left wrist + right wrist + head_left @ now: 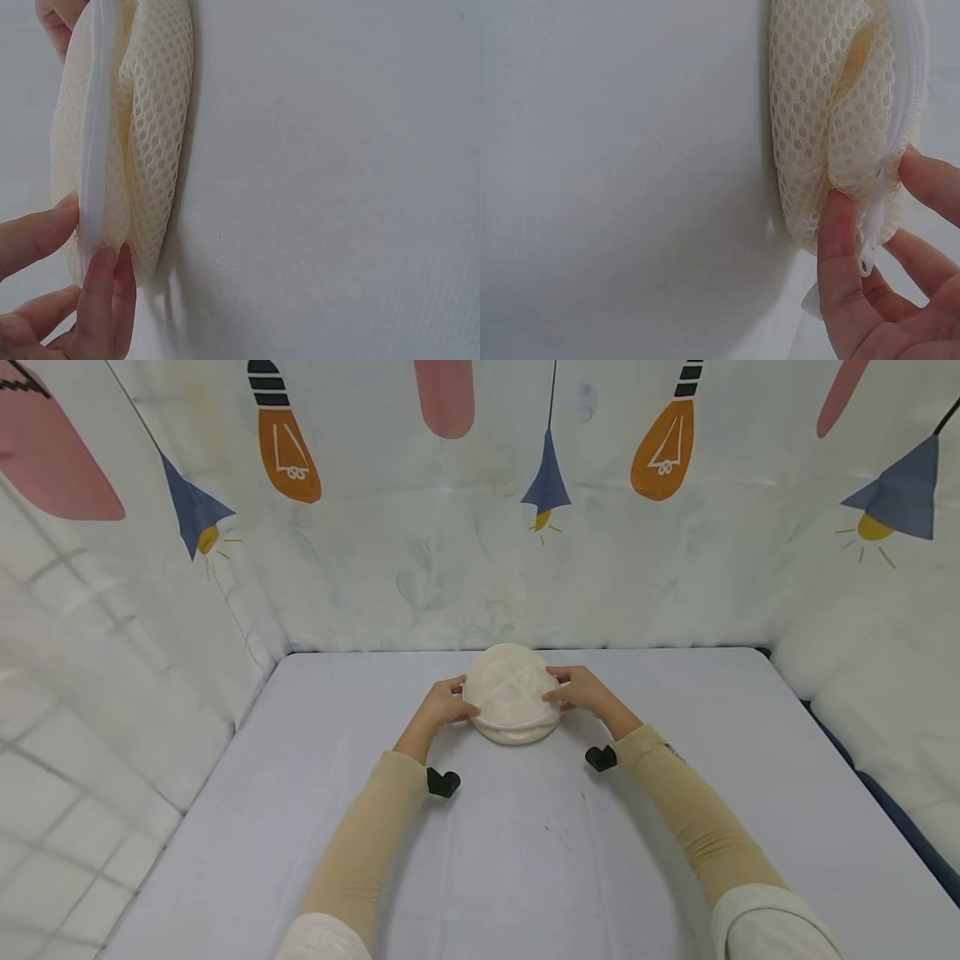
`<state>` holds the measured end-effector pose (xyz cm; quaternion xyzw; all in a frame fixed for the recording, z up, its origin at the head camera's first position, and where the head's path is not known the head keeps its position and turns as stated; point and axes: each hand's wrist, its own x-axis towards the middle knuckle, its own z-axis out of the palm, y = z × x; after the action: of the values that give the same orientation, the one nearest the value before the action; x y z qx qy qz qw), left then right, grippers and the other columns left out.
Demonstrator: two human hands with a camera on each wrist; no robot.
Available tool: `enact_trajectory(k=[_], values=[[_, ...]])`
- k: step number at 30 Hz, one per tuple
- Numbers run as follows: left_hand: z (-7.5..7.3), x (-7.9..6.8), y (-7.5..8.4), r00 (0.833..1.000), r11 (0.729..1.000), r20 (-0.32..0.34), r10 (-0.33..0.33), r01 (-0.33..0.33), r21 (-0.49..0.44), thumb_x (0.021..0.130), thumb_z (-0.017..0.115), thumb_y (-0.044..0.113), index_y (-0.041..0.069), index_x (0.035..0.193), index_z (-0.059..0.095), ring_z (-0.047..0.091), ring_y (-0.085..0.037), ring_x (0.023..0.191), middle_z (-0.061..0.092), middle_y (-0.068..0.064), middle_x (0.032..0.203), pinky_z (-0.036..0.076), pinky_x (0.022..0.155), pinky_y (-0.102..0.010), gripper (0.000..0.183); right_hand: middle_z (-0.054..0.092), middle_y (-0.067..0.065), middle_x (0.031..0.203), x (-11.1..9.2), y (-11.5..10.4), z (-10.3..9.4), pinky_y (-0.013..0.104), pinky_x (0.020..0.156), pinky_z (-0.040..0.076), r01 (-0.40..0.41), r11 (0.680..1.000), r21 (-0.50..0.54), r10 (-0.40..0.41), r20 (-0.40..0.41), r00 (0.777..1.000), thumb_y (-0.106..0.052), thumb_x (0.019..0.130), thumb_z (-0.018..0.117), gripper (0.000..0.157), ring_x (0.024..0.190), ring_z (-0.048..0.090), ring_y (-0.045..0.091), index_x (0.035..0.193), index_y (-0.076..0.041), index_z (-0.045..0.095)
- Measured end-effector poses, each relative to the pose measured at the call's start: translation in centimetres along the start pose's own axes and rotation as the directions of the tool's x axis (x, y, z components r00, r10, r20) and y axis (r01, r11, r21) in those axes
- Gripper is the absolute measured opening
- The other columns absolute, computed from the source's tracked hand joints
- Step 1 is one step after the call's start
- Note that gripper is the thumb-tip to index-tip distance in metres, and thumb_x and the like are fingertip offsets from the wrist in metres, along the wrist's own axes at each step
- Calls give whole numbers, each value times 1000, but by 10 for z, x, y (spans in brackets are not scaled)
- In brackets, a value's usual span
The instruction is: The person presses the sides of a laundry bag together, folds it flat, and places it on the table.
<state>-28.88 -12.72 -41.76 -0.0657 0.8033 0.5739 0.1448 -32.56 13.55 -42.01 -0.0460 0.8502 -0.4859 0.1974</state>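
A round cream mesh laundry bag (pixel 512 689) lies near the far edge of the table, folded flat with its sides creased inward. My left hand (pixel 447 703) grips its left side, and my right hand (pixel 579 691) grips the right. Seen from the left wrist, a white zipper band (pixel 95 135) runs along the bag, with thumb and fingers (pixel 97 300) pinching the rim around it. In the right wrist view a white zipper pull (pixel 868 251) hangs at the bag's edge, beside the fingers (pixel 840 247) that pinch it.
A white cloth covers the table (pixel 517 860), with a few small stains in front of the bag. Behind it hangs a patterned curtain (pixel 480 568), and more cloth walls stand left and right. A black wrist mount (pixel 444 782) shows under the left sleeve.
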Motion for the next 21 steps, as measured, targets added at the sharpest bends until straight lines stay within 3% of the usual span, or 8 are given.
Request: enact_trajectory(k=[9,21], values=[[1,2,3,1000,999,5,-27,27,18,72,74,-7,7,145,33,57,-22,94,42,-16,137,53,75,-26,85,43,17,133,2,-2,-2,26,70,53,-10,996,-88,10,-4,1000,-12,81,73,71,82,56,20,143,-10,38],[1,4,3,999,999,3,-39,39,31,73,74,-5,9,145,33,56,-22,98,40,-16,139,52,77,-26,84,41,17,134,2,-3,-1,26,70,53,-12,994,-110,12,0,1000,-15,82,72,72,79,57,19,144,-13,35]])
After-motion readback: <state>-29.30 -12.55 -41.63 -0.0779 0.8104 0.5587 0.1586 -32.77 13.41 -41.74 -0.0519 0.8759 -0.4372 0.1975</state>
